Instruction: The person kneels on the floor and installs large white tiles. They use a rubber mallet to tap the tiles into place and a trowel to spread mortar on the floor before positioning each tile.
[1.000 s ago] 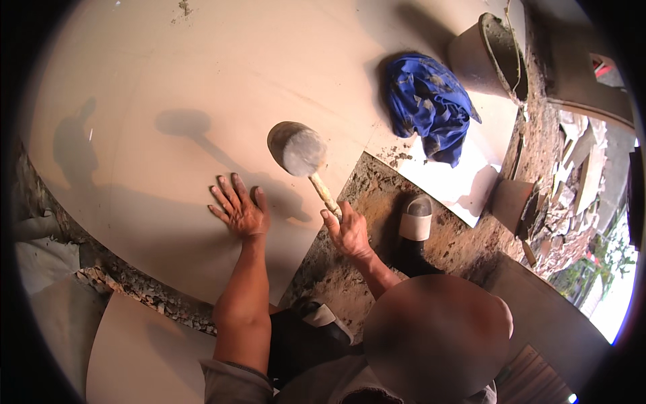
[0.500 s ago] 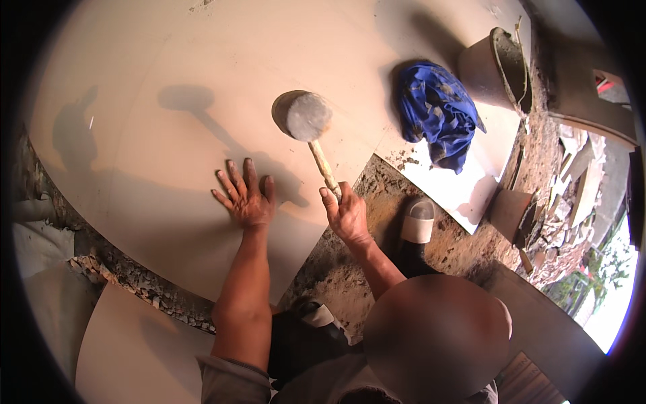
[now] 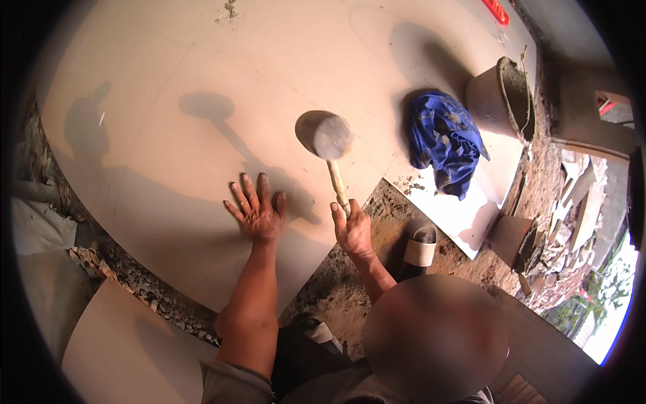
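Observation:
My left hand point(image 3: 259, 212) lies palm down with fingers spread on a large pale tile point(image 3: 155, 155). My right hand point(image 3: 353, 232) grips the light handle of a rubber mallet point(image 3: 331, 138), whose dark head with a dusty grey face is held over the tile, right of and above my left hand. Its shadow falls farther left on the tile. Beside the mallet, to the right, a crumpled dirty blue cloth point(image 3: 444, 135) rests partly on a brighter tile piece point(image 3: 464, 222). Bare, rough ground point(image 3: 363, 283) shows below the tile edge, near my sandalled foot point(image 3: 418, 250).
A mortar-smeared bucket point(image 3: 491, 101) stands at the back right, with a red object point(image 3: 496, 11) at the top edge. Broken pieces point(image 3: 579, 202) are heaped at the right beside an opening. Another tile point(image 3: 121, 343) and crumpled sheeting point(image 3: 40, 229) lie lower left. A blurred round patch hides the lower right.
The mallet and both my hands have moved a little forward over the tile. The view has shifted, so the scene sits lower and the red object now shows at the top.

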Available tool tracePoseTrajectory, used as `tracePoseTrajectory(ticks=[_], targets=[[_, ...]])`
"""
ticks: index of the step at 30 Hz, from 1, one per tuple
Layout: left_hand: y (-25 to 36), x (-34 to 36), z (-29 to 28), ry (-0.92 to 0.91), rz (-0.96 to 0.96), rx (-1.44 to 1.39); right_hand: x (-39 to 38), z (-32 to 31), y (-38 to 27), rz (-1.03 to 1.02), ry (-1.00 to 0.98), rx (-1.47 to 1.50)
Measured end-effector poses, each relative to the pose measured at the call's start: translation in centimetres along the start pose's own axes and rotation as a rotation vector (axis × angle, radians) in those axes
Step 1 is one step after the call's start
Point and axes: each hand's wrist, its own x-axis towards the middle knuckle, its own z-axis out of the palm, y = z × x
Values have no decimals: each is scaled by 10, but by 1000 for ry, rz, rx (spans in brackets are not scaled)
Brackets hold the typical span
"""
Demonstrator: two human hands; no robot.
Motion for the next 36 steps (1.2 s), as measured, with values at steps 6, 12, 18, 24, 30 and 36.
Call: tracePoseTrajectory(ticks=[6, 12, 18, 24, 30, 36], targets=[[2, 3, -3, -2, -12, -16, -14, -1, 20, 68, -56, -56], [3, 5, -6, -105, -50, -20, -47, -4, 53, 97, -9, -60], [4, 7, -8, -124, -54, -3, -94, -12, 81, 220, -36, -58], [5, 6, -8, -85, -42, -27, -112, -12, 90, 226, 24, 73], [2, 5, -4, -110, -47, 13, -107, -10, 85, -164, 158, 415], [2, 3, -1, -34, -19, -14, -96, -14, 81, 124, 15, 129]])
